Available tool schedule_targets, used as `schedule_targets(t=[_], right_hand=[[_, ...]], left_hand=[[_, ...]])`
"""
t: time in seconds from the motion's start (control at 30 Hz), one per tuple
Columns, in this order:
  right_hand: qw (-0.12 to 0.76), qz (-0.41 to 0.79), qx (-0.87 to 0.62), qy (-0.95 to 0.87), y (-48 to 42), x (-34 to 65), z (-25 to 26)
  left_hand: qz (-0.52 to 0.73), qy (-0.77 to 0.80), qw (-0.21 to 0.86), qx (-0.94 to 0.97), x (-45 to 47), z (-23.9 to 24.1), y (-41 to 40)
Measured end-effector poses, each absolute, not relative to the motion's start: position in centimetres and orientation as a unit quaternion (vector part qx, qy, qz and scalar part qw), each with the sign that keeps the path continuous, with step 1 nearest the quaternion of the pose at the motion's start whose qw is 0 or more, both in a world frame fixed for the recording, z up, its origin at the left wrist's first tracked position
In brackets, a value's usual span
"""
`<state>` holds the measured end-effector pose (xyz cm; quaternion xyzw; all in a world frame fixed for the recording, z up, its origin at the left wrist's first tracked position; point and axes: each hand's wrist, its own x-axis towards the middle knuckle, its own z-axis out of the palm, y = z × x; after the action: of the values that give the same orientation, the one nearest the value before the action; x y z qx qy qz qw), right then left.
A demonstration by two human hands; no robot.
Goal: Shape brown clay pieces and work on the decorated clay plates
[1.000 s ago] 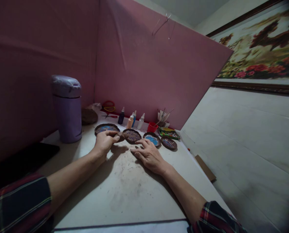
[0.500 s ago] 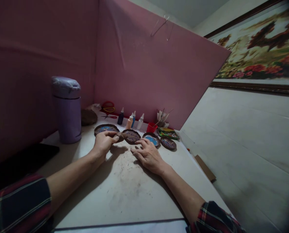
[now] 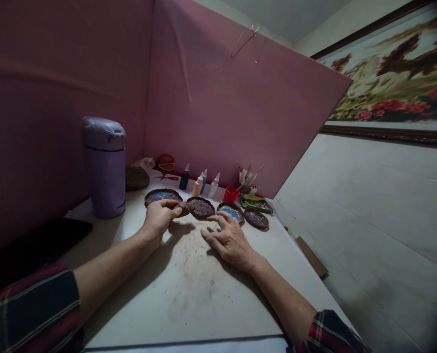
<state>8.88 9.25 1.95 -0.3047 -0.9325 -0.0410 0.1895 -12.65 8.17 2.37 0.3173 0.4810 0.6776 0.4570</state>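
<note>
My left hand [image 3: 160, 218] pinches a small brown lump of clay [image 3: 185, 209] between thumb and fingers, held a little above the table, where its shadow falls. To the right, my right hand [image 3: 231, 241] hovers low over the table with its fingers apart and nothing in them. Behind the hands stands a row of dark brown dishes with scalloped rims: one with blue and orange patches [image 3: 156, 196], one with purplish filling [image 3: 202, 208], one with bright blue [image 3: 233, 213] and a smaller one [image 3: 255, 218] at the right end. My hands partly cover some of them.
A purple lidded tumbler [image 3: 104, 169] stands at left, beside a brown clay mass [image 3: 136, 177]. Farther back are scissors [image 3: 166, 163], several squeeze bottles [image 3: 198, 186], a red cup [image 3: 231, 194] and a green-yellow box [image 3: 255, 203]. Crumbs mark the white table [image 3: 189, 294]. A pink panel [image 3: 233, 113] rises behind.
My right hand has shifted slightly right and toward me, away from the clay. My left hand keeps its pinch on the lump. The whole view has slid a little.
</note>
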Motion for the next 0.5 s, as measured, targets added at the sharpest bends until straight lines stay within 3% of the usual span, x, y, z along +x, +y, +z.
schedule_targets(t=[0.13,0.27,0.5], right_hand=[[0.193,-0.002,-0.265,-0.945,8.4,9.0,2.4],[0.246,-0.051,-0.345,-0.904,9.7,10.2,2.2],[0.224,-0.078,-0.404,-0.883,11.6,11.3,1.0]], left_hand=[[0.679,0.475,0.46,0.319,-12.6,2.4,8.2],[0.678,0.482,0.458,0.313,-12.6,2.4,8.1],[0.678,0.489,0.452,0.312,-12.7,2.5,8.1]])
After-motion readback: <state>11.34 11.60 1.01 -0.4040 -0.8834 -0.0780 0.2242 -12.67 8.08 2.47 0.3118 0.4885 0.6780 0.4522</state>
